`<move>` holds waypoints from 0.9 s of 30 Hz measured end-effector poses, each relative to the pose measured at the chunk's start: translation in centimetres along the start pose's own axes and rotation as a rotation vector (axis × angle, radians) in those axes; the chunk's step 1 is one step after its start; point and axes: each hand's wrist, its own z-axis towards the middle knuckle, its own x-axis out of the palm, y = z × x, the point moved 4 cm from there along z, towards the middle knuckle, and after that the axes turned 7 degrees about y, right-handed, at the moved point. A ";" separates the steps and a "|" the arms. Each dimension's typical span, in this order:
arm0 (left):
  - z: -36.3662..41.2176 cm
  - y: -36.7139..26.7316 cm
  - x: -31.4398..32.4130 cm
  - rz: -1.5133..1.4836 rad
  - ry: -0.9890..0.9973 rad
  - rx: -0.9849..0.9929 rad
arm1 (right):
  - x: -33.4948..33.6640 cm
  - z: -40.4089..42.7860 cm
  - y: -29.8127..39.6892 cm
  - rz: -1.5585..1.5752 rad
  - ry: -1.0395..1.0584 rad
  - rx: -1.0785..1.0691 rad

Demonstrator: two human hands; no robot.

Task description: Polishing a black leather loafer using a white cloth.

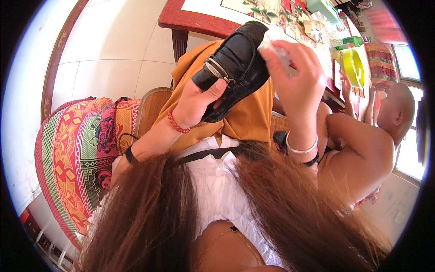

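Note:
My left hand point(200, 98) grips a black leather shoe point(238, 57), its thumb resting near the metal buckle on the strap. The shoe is held up over my lap, toe pointing away from me. My right hand point(299, 71) pinches a crumpled white tissue or cloth point(273, 37) beside the toe of the shoe. Whether the tissue presses on the leather cannot be told from here. Orange-brown fabric point(251, 112) covers my legs beneath the shoe.
Ahead stands a table with a red edge point(197, 22). On it are a light green box point(324, 10), a green bottle point(353, 41) and a yellow-green basin point(353, 68). A person point(360, 146) sits close at my right. A patterned cover point(78, 149) lies at my left.

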 end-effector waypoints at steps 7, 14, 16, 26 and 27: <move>-0.2 0.2 -0.3 -0.057 -0.014 -0.022 | 0.4 1.1 0.7 0.013 -0.022 -0.084; -0.1 0.2 0.2 -0.052 0.025 0.018 | 0.6 0.4 1.9 0.014 0.042 -0.145; -0.2 0.1 0.1 0.025 0.019 0.046 | 0.4 1.3 0.9 -0.040 -0.015 -0.092; -0.2 -0.6 1.0 0.012 0.117 0.108 | 0.3 1.3 1.0 -0.052 -0.039 -0.115; -0.3 -1.0 0.9 0.014 0.115 0.109 | -0.1 1.8 0.5 -0.013 -0.056 -0.061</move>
